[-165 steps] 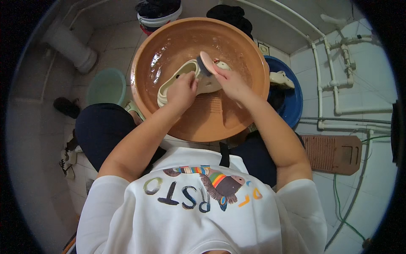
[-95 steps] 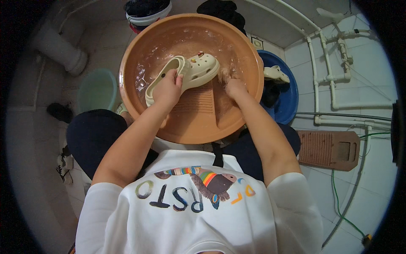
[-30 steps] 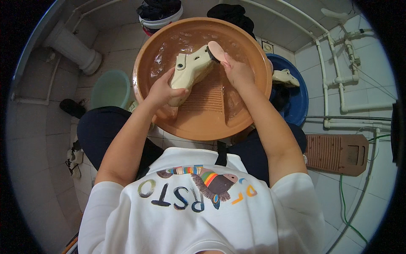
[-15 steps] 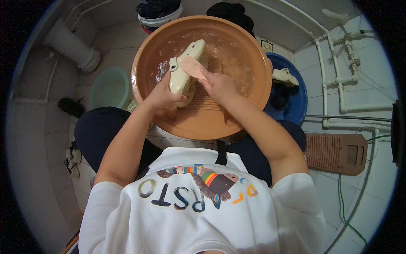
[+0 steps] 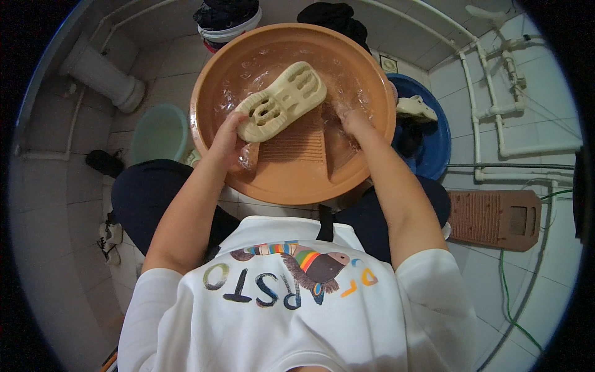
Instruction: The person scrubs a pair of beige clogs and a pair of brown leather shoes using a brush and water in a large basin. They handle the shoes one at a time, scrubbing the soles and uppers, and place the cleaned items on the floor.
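Observation:
A cream clog (image 5: pixel 284 104) with cut-outs in its sole is tilted sole up over a large orange basin (image 5: pixel 297 193) of water. My left hand (image 5: pixel 230 141) grips it by the near end, fingers wrapped round its edge. At the basin's right side, my right hand (image 5: pixel 351 124) dips into the rippling water. Its fingers are blurred and partly under the surface, so whether they hold anything does not show. Beneath the clog, a ribbed washboard surface (image 5: pixel 291 150) slopes down into the water.
Right of the basin, a blue tub (image 5: pixel 439 146) holds another cream shoe (image 5: pixel 416 108) and dark items. A pale green basin (image 5: pixel 159 133) stands left. A brown washboard (image 5: pixel 494 220) lies by my right knee, near white wall pipes (image 5: pixel 499 133). Dark cloth (image 5: pixel 334 20) sits behind.
My left hand has turned the clog from upper side to sole up. My right hand has moved right, off the clog and into the water; the pale pink scrubbing tool it held is out of sight.

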`<state>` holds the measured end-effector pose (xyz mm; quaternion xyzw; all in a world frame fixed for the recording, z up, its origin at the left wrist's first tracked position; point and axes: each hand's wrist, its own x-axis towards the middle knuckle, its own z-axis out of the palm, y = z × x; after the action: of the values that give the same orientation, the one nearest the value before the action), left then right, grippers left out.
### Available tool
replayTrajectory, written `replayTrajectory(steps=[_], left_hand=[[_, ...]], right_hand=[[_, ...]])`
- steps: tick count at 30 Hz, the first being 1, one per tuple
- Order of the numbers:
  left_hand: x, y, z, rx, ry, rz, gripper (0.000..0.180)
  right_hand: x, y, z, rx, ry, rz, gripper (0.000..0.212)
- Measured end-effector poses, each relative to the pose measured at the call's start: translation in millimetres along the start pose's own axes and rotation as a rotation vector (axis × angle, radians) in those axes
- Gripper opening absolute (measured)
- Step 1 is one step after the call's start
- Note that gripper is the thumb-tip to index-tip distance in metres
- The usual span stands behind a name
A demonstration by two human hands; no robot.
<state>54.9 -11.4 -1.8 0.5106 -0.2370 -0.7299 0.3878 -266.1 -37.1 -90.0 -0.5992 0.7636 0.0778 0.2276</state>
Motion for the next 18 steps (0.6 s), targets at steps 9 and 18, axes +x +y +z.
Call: replayTrajectory(steps=[9, 18], left_hand=[[18, -20, 10, 0.021, -0.018, 0.123, 0.048], [7, -10, 22, 0.194, 0.017, 0.069, 0.053]], right_hand=[[-73, -88, -51, 0.377, 0.244, -0.231, 0.037], [-56, -64, -55, 0.335, 0.295, -0.132, 0.038]])
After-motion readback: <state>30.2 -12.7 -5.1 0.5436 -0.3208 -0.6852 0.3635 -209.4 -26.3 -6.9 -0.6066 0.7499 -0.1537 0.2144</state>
